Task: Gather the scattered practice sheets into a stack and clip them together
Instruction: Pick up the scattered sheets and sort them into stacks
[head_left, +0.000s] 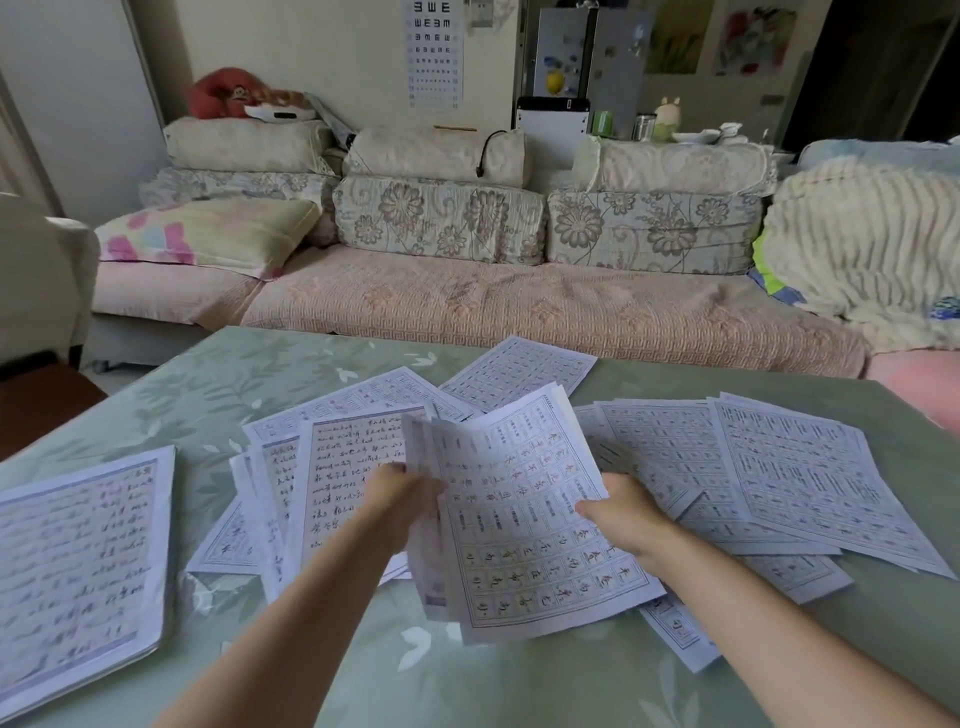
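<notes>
Sheets (524, 519) held between left hand (402, 501) and right hand (621, 512).

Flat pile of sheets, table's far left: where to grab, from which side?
The pile lies flat, so probably take its right edge: bare tablecloth beside it leaves room to slide fingers under, thumb on top. Its left side runs out of view. The left hand and right hand hold a sheaf, so free one first.
</notes>
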